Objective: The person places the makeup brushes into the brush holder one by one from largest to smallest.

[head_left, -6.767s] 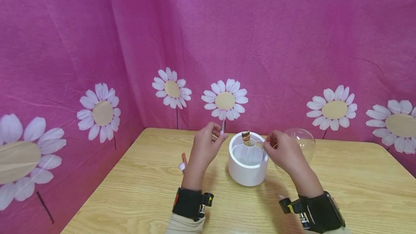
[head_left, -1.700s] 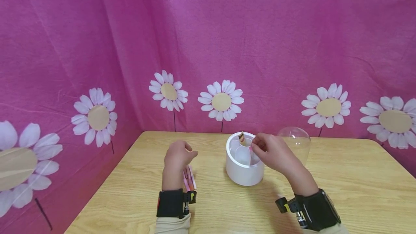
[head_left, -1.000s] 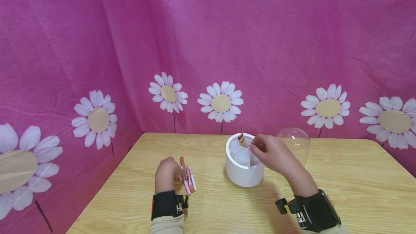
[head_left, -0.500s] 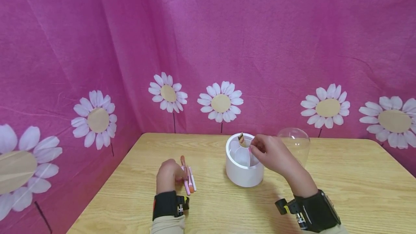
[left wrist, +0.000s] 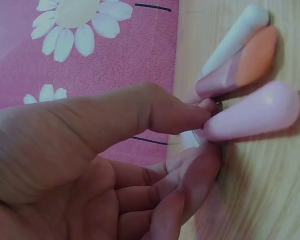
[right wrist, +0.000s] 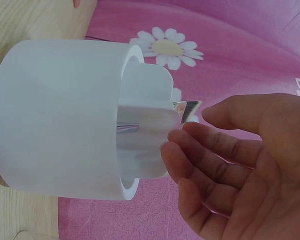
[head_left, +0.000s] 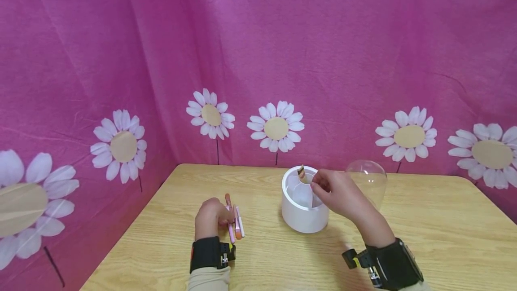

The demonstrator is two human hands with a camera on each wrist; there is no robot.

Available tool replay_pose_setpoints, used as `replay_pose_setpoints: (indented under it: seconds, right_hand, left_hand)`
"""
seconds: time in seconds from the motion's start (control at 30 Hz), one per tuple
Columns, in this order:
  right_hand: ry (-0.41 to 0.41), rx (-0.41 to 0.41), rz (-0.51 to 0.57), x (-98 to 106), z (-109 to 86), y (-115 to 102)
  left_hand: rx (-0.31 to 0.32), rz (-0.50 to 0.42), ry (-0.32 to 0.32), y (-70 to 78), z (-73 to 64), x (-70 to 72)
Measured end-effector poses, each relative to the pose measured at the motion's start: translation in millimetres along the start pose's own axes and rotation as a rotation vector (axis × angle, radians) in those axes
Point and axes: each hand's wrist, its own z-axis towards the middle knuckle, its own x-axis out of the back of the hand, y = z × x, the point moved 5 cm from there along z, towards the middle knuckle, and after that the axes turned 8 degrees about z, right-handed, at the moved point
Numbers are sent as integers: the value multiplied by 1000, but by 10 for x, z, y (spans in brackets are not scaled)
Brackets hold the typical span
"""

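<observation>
My left hand, on the left of the table, pinches a pink-handled makeup brush between thumb and fingers. Beside it lie an orange-tipped brush and a white-handled brush. In the head view a brown brush end pokes out beyond the hand. A round white brush holder with inner dividers stands mid-table. An angled brush with dark bristles rises from its centre. My right hand is at the holder's right side, fingertips at the divider edge, thumb apart from the fingers, nothing between them.
A clear dome cover stands behind my right hand, partly hidden by it. The wooden table ends at a pink curtain printed with white daisies, along the back and left.
My left hand, which held a slim brush up beside the holder, came down left to the lying brushes and now grips one. The pink bit at my right fingertips no longer shows.
</observation>
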Motion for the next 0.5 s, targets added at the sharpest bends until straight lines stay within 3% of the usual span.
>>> replay_pose_setpoints:
  seconds: [0.37,0.5]
  right_hand:
    - [1,2,4,-9,-6,-6]
    - [-4,-4,5,-7,-5,-7]
  left_hand:
    - [6,33,40,27,-18,-12]
    - [-37,33,72,43,-32,29]
